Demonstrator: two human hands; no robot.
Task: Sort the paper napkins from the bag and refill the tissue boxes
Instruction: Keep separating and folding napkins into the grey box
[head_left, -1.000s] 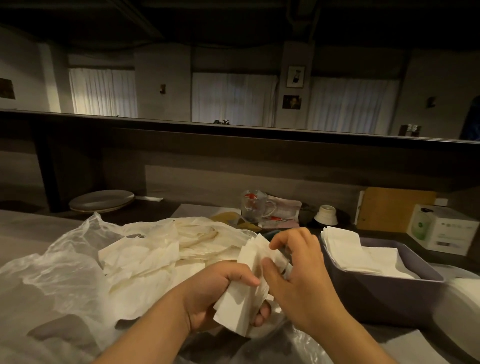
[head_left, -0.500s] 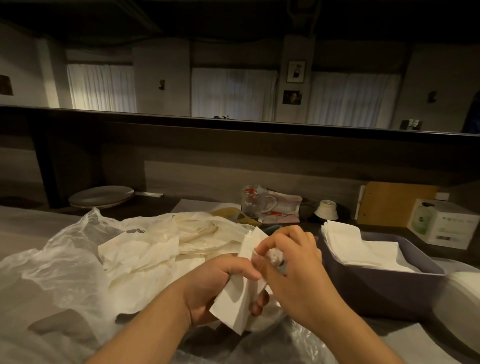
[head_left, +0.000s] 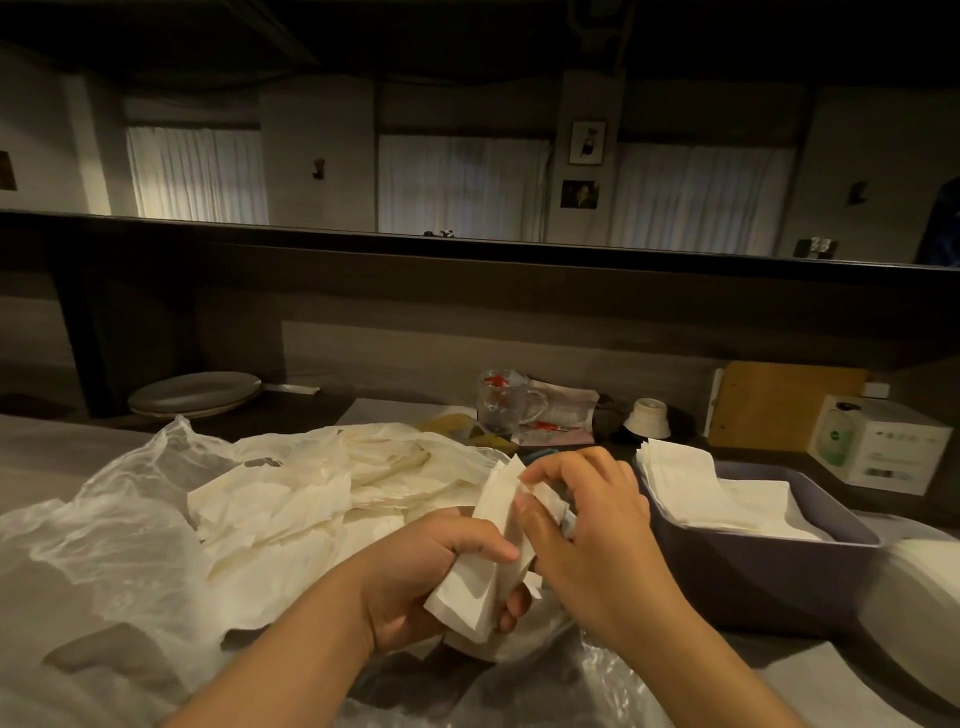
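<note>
Your left hand (head_left: 426, 577) grips a folded stack of white napkins (head_left: 480, 566) while your right hand (head_left: 587, 525) pinches its upper edge. Left of the stack lies the crumpled plastic bag (head_left: 130, 519) of napkins. Right of it stands the dark tissue box (head_left: 769, 566), holding white napkins.

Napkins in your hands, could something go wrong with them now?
Maybe. The left hand holds the folded napkins while the right hand pinches the top edge; thin paper might tear. The glass mug stands just behind the plastic bag, so tugging the bag could knock it.
</note>
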